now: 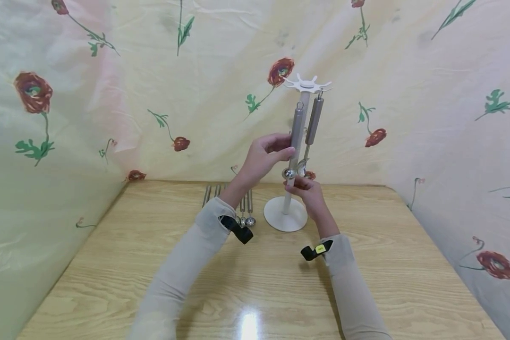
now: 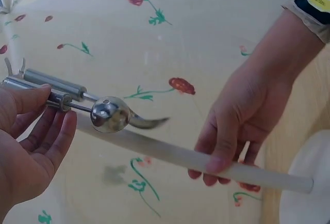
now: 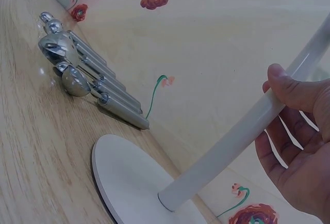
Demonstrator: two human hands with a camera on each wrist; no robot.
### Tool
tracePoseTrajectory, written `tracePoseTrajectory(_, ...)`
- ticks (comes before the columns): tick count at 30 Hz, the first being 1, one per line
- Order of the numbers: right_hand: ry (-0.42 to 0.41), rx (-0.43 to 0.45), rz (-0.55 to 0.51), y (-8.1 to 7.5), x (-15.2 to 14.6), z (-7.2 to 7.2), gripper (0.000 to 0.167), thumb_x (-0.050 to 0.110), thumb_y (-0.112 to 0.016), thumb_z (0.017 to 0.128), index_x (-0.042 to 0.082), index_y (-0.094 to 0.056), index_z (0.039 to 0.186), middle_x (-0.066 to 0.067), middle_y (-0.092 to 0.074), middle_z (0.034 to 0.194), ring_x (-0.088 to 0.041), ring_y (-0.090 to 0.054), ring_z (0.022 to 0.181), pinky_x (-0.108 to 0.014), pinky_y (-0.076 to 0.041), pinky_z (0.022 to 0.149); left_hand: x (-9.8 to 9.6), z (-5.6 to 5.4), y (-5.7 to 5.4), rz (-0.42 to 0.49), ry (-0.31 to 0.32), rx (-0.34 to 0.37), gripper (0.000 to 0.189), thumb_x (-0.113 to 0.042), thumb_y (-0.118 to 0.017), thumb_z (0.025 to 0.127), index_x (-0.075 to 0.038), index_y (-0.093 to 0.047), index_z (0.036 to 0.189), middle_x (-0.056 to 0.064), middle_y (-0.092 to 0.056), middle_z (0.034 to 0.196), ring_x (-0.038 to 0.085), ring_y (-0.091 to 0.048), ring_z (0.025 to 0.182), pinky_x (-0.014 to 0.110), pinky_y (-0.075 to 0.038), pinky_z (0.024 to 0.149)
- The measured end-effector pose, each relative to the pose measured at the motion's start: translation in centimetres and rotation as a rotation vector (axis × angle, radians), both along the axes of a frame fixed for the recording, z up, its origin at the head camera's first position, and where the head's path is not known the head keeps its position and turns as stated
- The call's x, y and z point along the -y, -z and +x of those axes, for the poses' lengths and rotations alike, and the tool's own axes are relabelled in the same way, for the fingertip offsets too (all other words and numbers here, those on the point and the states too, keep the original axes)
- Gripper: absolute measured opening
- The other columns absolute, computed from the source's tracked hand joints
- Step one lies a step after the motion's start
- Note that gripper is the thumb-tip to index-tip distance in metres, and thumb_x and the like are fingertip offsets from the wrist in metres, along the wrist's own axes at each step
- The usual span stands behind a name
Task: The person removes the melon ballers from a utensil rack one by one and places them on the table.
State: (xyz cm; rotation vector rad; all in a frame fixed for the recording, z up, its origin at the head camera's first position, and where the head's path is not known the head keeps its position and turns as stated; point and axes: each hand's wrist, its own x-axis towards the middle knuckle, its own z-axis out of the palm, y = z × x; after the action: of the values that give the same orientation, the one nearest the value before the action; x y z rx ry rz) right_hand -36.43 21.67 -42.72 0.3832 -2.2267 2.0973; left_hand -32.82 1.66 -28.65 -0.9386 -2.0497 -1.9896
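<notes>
My left hand (image 1: 261,156) pinches the steel handle of a melon baller (image 1: 296,132), held upright in front of a white stand's pole, its loop close under the hooked top (image 1: 307,85). In the left wrist view, its shiny round bowl (image 2: 109,114) points down the pole, with a small hole showing. Lower down, thumb and fingers of my right hand (image 1: 310,196) grip the white pole (image 3: 221,152). Another steel utensil (image 1: 314,120) with a curved, pointed head hangs from a hook, just right of the melon baller.
Several steel utensils (image 3: 124,111) with rounded heads lie side by side on the wooden table (image 1: 255,274), left of the stand's round white base (image 1: 276,219). My left forearm partly covers them in the head view. A flowered cloth (image 1: 212,94) rises behind the table.
</notes>
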Motion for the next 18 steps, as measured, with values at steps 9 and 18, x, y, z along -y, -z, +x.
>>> tracePoseTrajectory(9,-0.002,0.003,0.006,0.0,-0.1,-0.2,0.038,0.009,-0.073,0.094,-0.005,-0.065,0.129,0.017,-0.074,0.096,-0.004,-0.068,0.098,-0.018,-0.054,0.092,2.2,-0.6,1.8,-0.027,-0.035,0.053,0.036,-0.007,-0.068,0.098,0.003,-0.063,0.132,0.023,-0.070,0.119,0.022,-0.068,0.102,0.032,-0.062,0.091)
tracePoseTrajectory(18,-0.008,0.026,-0.010,-0.1,0.0,-0.1,0.037,0.008,-0.074,0.093,-0.003,-0.066,0.128,0.015,-0.075,0.097,-0.005,-0.070,0.099,-0.019,-0.054,0.094,4.5,-1.0,3.3,-0.071,-0.102,0.091,0.035,-0.007,-0.067,0.098,0.003,-0.063,0.132,0.021,-0.069,0.119,0.022,-0.068,0.104,0.029,-0.061,0.091)
